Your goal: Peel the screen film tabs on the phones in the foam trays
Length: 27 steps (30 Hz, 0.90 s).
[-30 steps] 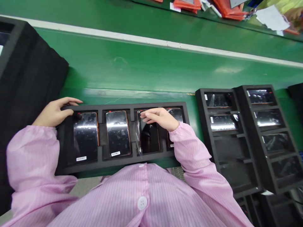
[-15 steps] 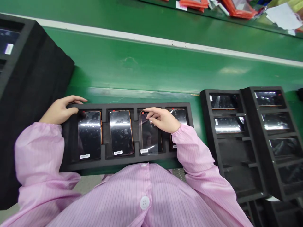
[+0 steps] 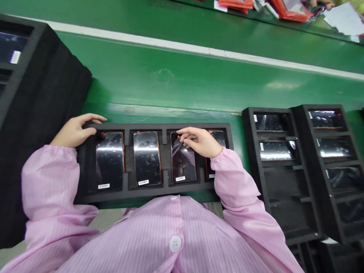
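Observation:
A black foam tray (image 3: 115,194) lies before me with phones in its compartments. My left hand (image 3: 74,131) rests at its back left corner, fingers stretched out and thumb apart, beside the leftmost phone (image 3: 110,161). Over the third phone (image 3: 172,163) my right hand (image 3: 200,142) pinches the upper part of a clear film (image 3: 183,155). That film is lifted and creased near the fingertips, and its lower part lies over the screen, with a white label near the bottom. Another phone (image 3: 147,159) sits in the second compartment. The rightmost phone (image 3: 218,138) is partly hidden by my right hand and sleeve.
A tall stack of black foam trays (image 3: 42,87) stands at the left. Two more phone trays (image 3: 251,151) (image 3: 308,151) are at the right. Across the green bench (image 3: 184,83) runs a pale strip (image 3: 159,42); red-orange packets (image 3: 292,13) and another person's hand are at the far right.
The film has moved right and up, from overhanging the third phone's left side to lining up with it. Its upper part is now bent under my right fingers. My left hand stays at the tray corner.

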Tool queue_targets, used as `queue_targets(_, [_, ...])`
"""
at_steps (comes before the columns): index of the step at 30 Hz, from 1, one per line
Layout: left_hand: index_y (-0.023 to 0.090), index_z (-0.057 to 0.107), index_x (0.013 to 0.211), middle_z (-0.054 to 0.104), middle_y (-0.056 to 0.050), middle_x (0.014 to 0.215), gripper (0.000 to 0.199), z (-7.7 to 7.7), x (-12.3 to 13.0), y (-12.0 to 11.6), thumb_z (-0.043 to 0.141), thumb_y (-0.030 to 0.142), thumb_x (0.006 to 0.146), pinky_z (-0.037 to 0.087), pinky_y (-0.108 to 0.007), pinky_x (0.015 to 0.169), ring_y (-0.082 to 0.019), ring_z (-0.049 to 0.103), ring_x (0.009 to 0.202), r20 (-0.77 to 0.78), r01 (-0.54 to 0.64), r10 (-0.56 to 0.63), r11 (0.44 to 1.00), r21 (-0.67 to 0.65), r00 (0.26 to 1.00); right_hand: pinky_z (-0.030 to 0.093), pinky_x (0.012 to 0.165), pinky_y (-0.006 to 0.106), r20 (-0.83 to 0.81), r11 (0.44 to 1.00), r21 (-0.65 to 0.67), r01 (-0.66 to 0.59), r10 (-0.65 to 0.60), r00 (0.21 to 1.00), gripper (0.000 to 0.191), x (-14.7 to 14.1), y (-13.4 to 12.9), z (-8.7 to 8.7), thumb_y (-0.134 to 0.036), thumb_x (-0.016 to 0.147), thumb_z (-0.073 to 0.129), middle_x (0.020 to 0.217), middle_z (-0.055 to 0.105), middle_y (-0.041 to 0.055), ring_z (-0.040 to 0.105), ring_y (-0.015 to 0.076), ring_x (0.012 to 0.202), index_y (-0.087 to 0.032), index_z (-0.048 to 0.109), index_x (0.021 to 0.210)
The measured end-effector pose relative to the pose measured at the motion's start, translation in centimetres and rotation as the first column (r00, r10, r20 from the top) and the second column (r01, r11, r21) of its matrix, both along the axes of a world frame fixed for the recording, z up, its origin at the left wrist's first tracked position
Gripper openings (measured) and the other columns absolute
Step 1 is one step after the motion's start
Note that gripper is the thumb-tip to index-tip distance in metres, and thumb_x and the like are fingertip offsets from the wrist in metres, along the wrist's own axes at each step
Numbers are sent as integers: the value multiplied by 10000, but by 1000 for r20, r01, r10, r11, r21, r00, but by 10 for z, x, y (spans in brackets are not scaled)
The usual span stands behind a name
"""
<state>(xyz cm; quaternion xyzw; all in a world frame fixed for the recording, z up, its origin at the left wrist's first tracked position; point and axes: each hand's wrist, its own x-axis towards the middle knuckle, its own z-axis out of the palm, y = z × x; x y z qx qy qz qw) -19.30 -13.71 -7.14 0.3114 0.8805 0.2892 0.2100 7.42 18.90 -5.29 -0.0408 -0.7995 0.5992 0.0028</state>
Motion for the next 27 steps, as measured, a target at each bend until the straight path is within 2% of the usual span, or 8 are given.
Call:
queue_targets(9, [146, 643, 1119, 627, -41, 979, 518, 3, 2, 2, 490, 315, 654, 425, -340, 922, -236, 587, 924, 11, -10, 10, 1000, 8, 1000, 603, 585, 245, 91, 993, -111, 36, -26, 995, 299, 2, 1, 6, -124, 818, 539, 871, 662, 44, 640, 124, 732, -153, 629, 1102])
queue_targets(17, [151, 640, 1121, 627, -37, 970, 511, 1, 1, 0, 494, 324, 663, 431, -338, 921, -236, 589, 924, 4, 0, 0, 1000, 12, 1000, 587, 636, 249, 26, 996, -82, -18, 20, 999, 284, 0, 2, 3, -76, 814, 501, 850, 667, 29, 648, 107, 706, -146, 623, 1061])
queue_targets(22, [156, 638, 1128, 630, -37, 979, 519, -1, 0, -1, 499, 321, 655, 437, -349, 943, -239, 595, 933, 12, -5, 5, 1000, 12, 1000, 565, 666, 250, -15, 999, -1, -36, 36, 999, 283, 0, 1, 4, -77, 825, 503, 853, 677, 28, 647, 108, 726, -143, 619, 1074])
queue_targets(27, [163, 643, 1123, 634, -37, 995, 528, -2, -1, -1, 490, 316, 641, 442, -354, 942, -243, 597, 930, 8, -18, 18, 1000, 6, 1000, 536, 664, 256, -16, 973, 227, -29, 33, 999, 355, 3, -1, 3, -74, 817, 536, 904, 690, 30, 644, 133, 782, -163, 616, 1151])
